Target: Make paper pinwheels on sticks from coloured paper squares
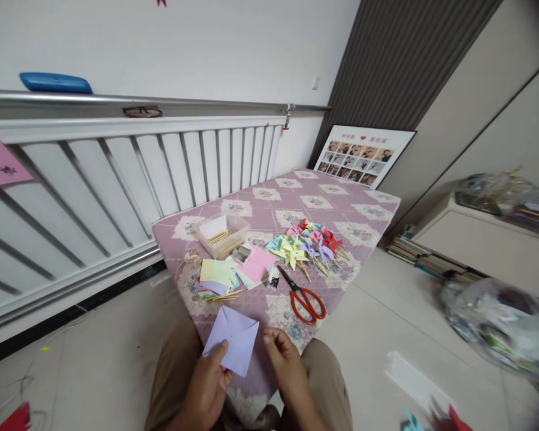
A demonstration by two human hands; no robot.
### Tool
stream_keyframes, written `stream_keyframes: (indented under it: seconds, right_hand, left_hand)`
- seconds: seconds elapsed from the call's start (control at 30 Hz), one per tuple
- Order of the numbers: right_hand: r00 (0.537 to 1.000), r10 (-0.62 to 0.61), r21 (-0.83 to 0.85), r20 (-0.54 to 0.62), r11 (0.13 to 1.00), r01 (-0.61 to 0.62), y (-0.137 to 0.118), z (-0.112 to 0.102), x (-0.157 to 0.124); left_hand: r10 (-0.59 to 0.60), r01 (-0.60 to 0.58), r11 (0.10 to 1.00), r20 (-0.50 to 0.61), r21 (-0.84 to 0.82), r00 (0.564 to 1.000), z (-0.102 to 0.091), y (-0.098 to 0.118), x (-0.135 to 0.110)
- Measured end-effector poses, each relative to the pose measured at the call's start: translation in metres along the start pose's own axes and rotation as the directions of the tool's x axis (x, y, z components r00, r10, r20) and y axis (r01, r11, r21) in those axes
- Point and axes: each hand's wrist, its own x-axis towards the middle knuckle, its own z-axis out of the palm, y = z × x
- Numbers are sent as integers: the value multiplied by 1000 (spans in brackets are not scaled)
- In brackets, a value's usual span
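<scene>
My left hand (209, 380) pinches the lower left edge of a lilac paper square (232, 342) with cuts running in from its corners. It is held over the near edge of a mattress in a pink floral cover (296, 203). My right hand (285, 356) hovers just right of the paper, fingers curled, and what it holds, if anything, I cannot make out. Red-handled scissors (305, 299) lie on the cover just beyond my right hand. A heap of finished paper pinwheels (308, 242) lies further back.
A stack of coloured paper squares (227, 272) and wooden sticks (222, 296) lie left of the scissors, behind them a clear plastic box (222, 234). A white slatted rail (130, 173) runs along the left. A photo board (362, 157) leans at the far end. Bags and books crowd the right floor.
</scene>
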Motion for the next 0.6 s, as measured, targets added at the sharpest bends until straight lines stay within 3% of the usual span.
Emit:
stream_keyframes:
  seconds: [0.13,0.27,0.4,0.6]
  right_hand:
    - [981,-100,-239,-166,969,58,29,-54,54]
    - [968,-183,-438,-171,894,92,42,-91,98]
    - [981,-173,-568,-85,818,96,51,-96,114]
    - [995,-94,-661,-26,748,54,54,-94,108]
  left_hand:
    - [-43,42,999,-81,-3,996,-10,0,6]
    - [-57,58,998,-86,14,995,-9,-1,9]
    - [-44,45,999,-74,5,996,-1,3,10]
    - [-10,7,999,-85,-40,996,7,13,7]
